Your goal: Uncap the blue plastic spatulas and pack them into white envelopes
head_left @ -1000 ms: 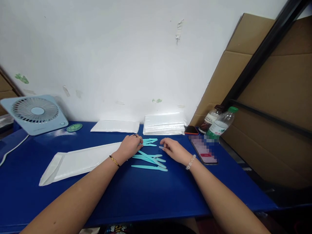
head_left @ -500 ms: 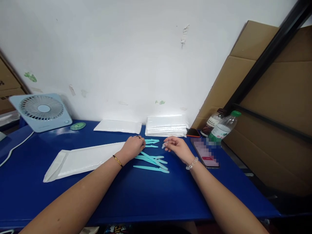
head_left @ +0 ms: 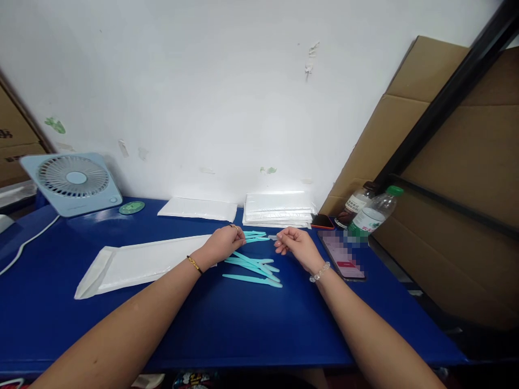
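My left hand (head_left: 227, 243) pinches the left end of a turquoise stick-like tool (head_left: 257, 239). Between the fingertips of my right hand (head_left: 295, 245) is a small translucent cap (head_left: 273, 237), which is at the right tip of that tool. Further turquoise tools (head_left: 251, 233) lie just behind the held one. Nearer to me, several more turquoise tools (head_left: 252, 279) lie loosely crossed on the blue table (head_left: 243, 329). A long white padded envelope (head_left: 150, 263) lies beside my left hand, partly covered by it.
White envelopes (head_left: 278, 208) are stacked by the wall, and another (head_left: 197, 209) lies to their left. A fan (head_left: 76, 178) and green disc (head_left: 132, 207) are at left. Phones (head_left: 343, 256) (head_left: 323, 221) and two bottles (head_left: 371, 216) (head_left: 357, 202) stand or lie at right, near cardboard (head_left: 405, 108).
A turquoise tool in my left hand now points toward my right hand. The small cap has turned level and meets the tool's tip.
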Motion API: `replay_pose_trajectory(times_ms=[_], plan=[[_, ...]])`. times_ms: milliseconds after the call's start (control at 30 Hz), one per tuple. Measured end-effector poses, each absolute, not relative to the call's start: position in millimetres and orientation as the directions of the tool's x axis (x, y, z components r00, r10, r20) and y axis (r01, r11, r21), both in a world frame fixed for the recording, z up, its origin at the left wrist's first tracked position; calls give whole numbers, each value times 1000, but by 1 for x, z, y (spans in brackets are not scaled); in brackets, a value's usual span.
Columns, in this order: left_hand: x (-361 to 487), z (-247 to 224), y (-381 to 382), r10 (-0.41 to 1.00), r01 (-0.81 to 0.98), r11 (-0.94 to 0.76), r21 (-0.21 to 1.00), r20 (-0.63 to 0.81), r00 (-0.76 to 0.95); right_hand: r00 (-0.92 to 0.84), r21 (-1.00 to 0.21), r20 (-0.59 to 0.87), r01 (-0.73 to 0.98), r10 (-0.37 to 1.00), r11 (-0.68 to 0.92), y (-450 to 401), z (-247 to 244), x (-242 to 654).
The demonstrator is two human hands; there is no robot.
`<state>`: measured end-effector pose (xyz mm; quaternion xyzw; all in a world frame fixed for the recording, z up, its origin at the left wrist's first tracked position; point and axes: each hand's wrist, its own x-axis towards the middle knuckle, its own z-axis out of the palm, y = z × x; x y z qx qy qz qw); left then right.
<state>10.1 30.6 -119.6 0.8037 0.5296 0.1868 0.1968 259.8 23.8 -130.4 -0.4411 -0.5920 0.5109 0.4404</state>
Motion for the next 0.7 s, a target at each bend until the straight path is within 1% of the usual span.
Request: replay_pose_trajectory(times_ms=[267, 500, 633, 700], plan=[[11, -123, 30, 910, 731, -382, 565, 90, 406, -253, -994, 68, 68, 965, 88, 19, -129, 252], [12, -118, 28, 920, 731, -354, 583, 76, 385, -212, -990, 104, 76, 972, 122, 20, -127, 257], [14, -116, 24, 912, 703, -356, 615, 64, 405, -268, -991, 82, 81, 960, 107, 17, -129, 252], [15, -113, 21, 899, 687, -367, 628, 51, 434, -327, -990, 64, 97, 943, 101, 15, -129, 250]])
